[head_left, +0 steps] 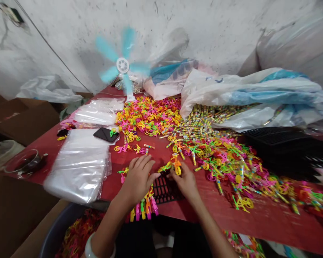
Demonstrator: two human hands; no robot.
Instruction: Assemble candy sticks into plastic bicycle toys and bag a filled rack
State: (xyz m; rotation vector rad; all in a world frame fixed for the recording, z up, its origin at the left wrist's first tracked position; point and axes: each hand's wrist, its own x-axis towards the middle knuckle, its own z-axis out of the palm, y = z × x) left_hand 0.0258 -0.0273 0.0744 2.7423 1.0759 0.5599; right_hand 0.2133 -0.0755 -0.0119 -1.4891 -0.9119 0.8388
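A black slotted rack lies at the near edge of the red table. Colourful plastic pieces stand in a row at its left part, partly under my left hand. That hand is palm down over them, its fingers spread. At the rack's right side my right hand has its fingers closed on an orange and yellow toy piece. A green and yellow piece lies between the two hands, above the rack's far edge.
Heaped bright toy pieces and patterned sticks cover the table's middle and right. A turquoise fan stands behind. Clear bags and a phone lie left, near a glass cup. Black racks are stacked right.
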